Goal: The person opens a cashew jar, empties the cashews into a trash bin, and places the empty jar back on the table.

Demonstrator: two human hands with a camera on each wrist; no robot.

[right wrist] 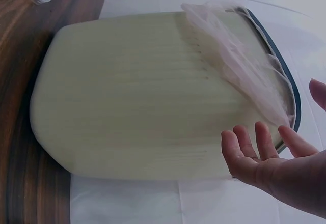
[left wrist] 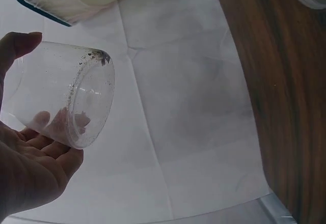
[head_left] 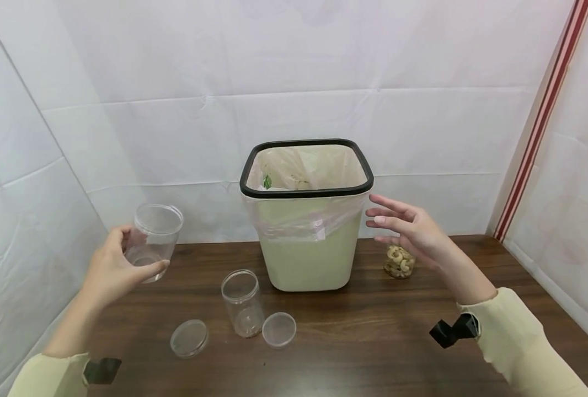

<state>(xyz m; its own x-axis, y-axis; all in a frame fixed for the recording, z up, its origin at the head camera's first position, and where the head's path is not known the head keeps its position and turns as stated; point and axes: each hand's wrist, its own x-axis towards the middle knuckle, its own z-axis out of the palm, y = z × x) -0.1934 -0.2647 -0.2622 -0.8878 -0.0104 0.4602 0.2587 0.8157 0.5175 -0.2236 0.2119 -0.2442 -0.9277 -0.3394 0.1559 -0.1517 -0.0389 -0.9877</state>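
Observation:
My left hand (head_left: 106,266) grips a clear plastic jar (head_left: 161,225) by its side, raised above the left part of the table. Dark crumbs cling inside near the jar's base (left wrist: 97,57) in the left wrist view. Beside the bin's right rim, my right hand (head_left: 418,234) is in the air with fingers spread and nothing held. The pale green trash bin (head_left: 308,259) has a black rim and a thin pinkish liner folded over it; some litter with a green bit shows inside. Partly behind the right hand stands a small jar of cashews (head_left: 399,263).
A second clear jar (head_left: 244,311) stands upright in front of the bin, on its left. Two round clear lids lie flat near it, one lid (head_left: 188,338) to the left and one lid (head_left: 279,331) to the right. White sheeting (head_left: 175,138) encloses the brown wooden table (head_left: 373,342).

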